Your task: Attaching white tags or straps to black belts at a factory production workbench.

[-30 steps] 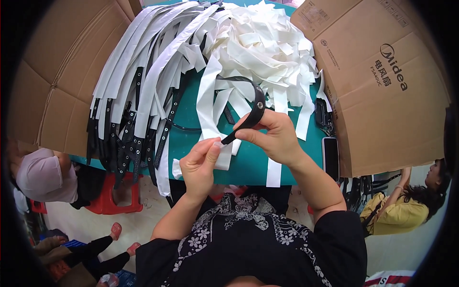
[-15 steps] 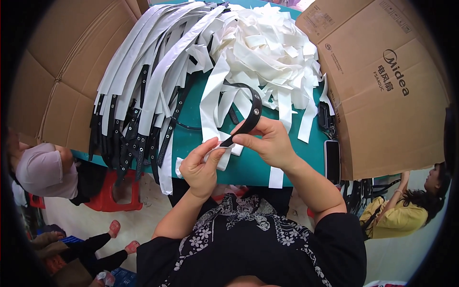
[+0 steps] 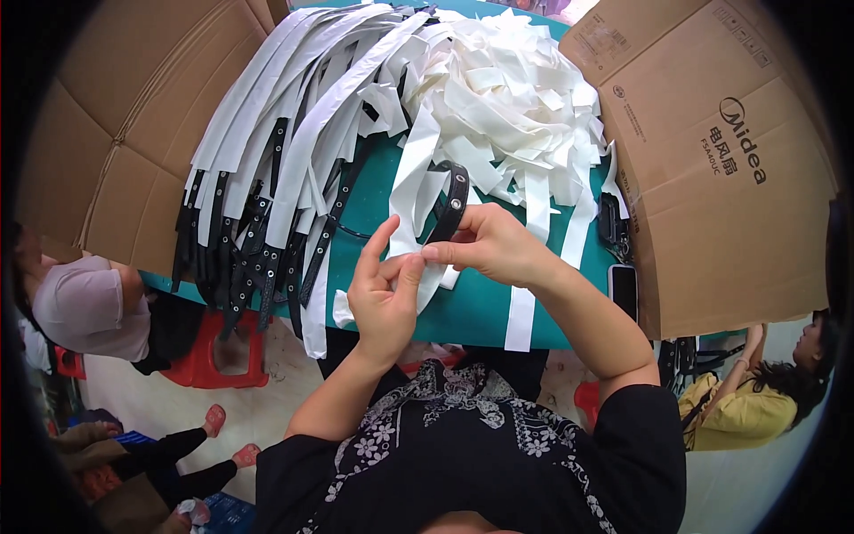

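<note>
Over the near part of the green table, my right hand [image 3: 503, 249] pinches a black belt [image 3: 456, 191] with metal eyelets. The belt curls up and away from my fingers in a loop. My left hand [image 3: 384, 298] meets it at the thumb tips, one finger raised. Its thumb and another finger press on a white strip [image 3: 427, 283] at the belt's end; how strip and belt join there is hidden by my fingers. Past my hands lies a loose heap of white strips [image 3: 511, 107]. Several belts wrapped in white [image 3: 258, 116] lie side by side at the left.
Cardboard flaps [image 3: 712, 178] [image 3: 133, 133] flank the green table [image 3: 356, 254] on both sides. A phone [image 3: 623, 292] and a black key-like item [image 3: 614, 222] rest at its right edge. People sit at left and right, near a red stool [image 3: 218, 356].
My left hand's finger has lifted and straightened, and its thumb has come up against my right thumb. The belt's loop has become narrower and stands more upright. The view has shifted slightly.
</note>
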`<act>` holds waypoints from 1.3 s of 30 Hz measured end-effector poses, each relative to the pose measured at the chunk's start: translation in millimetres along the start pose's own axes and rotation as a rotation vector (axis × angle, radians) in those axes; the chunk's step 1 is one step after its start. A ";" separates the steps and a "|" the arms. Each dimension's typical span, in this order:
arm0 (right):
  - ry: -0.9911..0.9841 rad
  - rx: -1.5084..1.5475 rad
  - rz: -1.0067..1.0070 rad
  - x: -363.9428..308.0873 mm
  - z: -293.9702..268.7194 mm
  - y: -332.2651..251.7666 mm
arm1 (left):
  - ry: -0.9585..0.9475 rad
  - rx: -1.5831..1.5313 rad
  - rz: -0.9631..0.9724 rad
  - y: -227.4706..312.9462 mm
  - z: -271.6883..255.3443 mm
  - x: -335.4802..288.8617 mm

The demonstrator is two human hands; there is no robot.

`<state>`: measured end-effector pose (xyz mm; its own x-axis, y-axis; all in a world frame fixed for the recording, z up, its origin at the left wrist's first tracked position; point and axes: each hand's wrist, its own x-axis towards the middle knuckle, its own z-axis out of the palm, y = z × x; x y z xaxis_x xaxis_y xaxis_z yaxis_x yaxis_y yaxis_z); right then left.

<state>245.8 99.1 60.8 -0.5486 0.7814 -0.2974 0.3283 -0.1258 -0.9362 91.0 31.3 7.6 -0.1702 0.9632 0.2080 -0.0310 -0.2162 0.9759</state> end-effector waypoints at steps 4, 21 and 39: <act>0.033 0.070 -0.008 1.0 -2.9 4.6 | 0.064 0.022 0.090 -8.1 3.1 7.9; 0.091 0.569 -0.075 34.9 26.7 10.5 | 0.059 0.001 -0.067 -10.6 -15.9 -22.8; 0.021 0.524 -0.132 -50.4 -3.9 1.5 | 0.050 0.342 0.585 17.0 14.0 3.0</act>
<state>277.0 61.8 75.1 -0.5417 0.8228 -0.1719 -0.1733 -0.3095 -0.9350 103.8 32.8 25.8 -0.1099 0.6926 0.7129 0.3920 -0.6289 0.6714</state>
